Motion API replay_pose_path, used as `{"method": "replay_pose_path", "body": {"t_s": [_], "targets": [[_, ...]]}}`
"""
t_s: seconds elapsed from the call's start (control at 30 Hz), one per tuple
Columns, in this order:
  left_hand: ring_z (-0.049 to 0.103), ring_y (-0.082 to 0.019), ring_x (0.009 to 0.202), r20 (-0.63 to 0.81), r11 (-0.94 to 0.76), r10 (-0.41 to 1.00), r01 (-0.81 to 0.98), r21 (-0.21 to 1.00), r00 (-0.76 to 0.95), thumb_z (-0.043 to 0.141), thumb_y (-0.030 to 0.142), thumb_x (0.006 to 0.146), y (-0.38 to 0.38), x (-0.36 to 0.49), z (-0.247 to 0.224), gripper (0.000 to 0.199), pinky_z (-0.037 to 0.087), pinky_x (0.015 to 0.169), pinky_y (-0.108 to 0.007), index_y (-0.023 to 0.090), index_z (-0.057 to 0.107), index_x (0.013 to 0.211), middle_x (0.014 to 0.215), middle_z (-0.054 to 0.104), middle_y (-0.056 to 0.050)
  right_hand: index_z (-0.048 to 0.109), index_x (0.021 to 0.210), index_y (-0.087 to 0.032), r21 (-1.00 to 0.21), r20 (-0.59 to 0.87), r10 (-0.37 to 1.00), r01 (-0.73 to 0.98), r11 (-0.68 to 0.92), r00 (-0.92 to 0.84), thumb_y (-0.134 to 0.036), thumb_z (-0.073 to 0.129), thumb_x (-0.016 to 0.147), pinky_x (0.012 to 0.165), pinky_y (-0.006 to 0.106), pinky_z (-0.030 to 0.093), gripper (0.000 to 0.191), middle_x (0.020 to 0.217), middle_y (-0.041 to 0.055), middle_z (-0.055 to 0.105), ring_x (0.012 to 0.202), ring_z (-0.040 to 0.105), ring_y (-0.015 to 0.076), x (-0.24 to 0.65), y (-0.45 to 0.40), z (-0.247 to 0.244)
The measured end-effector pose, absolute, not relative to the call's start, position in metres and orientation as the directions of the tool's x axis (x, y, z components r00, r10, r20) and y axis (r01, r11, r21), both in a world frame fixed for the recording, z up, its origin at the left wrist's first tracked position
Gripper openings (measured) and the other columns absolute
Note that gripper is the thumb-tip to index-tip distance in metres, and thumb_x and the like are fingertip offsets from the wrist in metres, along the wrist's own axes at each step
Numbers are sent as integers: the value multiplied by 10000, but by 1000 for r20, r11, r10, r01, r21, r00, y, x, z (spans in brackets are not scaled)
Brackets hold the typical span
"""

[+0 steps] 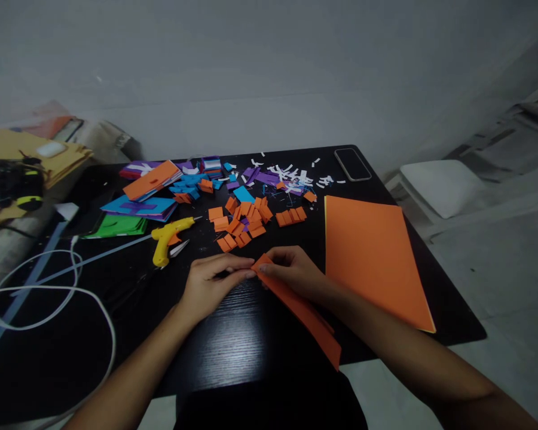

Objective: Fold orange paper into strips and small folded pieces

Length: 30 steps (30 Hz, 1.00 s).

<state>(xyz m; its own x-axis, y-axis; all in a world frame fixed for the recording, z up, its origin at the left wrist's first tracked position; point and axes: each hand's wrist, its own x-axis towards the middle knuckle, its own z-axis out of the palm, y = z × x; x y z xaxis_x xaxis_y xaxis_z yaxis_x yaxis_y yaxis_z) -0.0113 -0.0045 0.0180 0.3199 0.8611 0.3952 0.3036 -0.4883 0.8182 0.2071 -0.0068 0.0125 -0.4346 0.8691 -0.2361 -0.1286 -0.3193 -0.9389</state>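
A long folded orange paper strip (302, 310) slants from the middle of the table down to its front edge. My right hand (291, 269) is closed on the strip's upper end, thumb on top. My left hand (215, 280) pinches the tip of that same end between thumb and fingers. Just beyond my hands lies a pile of small folded orange pieces (244, 221). To the right, a large stack of orange sheets (372, 257) lies flat, with a thin yellow edge showing beneath.
A yellow glue gun (168, 239) lies left of the pile, near dark scissors and a white cable (110, 322). Stacked coloured papers (137, 206), white paper scraps (291, 176) and a phone (352, 164) are at the back. A white stool (443, 185) stands at the right.
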Motion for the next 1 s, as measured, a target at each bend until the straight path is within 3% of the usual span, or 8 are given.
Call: {"method": "replay_pose_path", "body": {"t_s": [0.4, 0.57, 0.73, 1.0], "targets": [[794, -177, 775, 357, -464, 862, 277, 842, 359, 806, 263, 878, -3, -14, 16, 74, 630, 704, -249, 240, 845, 937, 900, 842, -36, 736, 829, -166, -940, -245, 871, -114, -321, -427, -450, 820, 811, 625, 261, 443, 297, 716, -3, 708, 642, 618, 134, 207, -7, 9], [722, -146, 648, 222, -333, 914, 315, 889, 340, 769, 298, 886, 2, -16, 18, 146, 584, 626, -236, 182, 792, 971, 764, 790, -33, 724, 810, -172, -940, -250, 879, -115, -321, -406, -455, 828, 795, 639, 269, 462, 302, 723, -7, 707, 646, 624, 138, 206, -5, 8], [624, -123, 595, 28, -200, 874, 306, 931, 485, 595, 360, 998, -2, -11, 13, 245, 490, 553, -223, 167, 669, 865, 670, 671, 0, 712, 807, -169, -938, -270, 867, -90, -335, -419, -461, 820, 802, 618, 259, 436, 311, 719, -5, 698, 646, 605, 134, 204, -7, 9], [534, -112, 573, 4, -169, 871, 293, 941, 491, 585, 405, 1002, -4, -9, 7, 306, 415, 541, -227, 168, 626, 812, 639, 589, 21, 701, 771, -154, -964, -235, 872, -11, -266, -429, -467, 811, 796, 612, 252, 377, 333, 687, -23, 643, 639, 533, 119, 206, -3, 5]]}}
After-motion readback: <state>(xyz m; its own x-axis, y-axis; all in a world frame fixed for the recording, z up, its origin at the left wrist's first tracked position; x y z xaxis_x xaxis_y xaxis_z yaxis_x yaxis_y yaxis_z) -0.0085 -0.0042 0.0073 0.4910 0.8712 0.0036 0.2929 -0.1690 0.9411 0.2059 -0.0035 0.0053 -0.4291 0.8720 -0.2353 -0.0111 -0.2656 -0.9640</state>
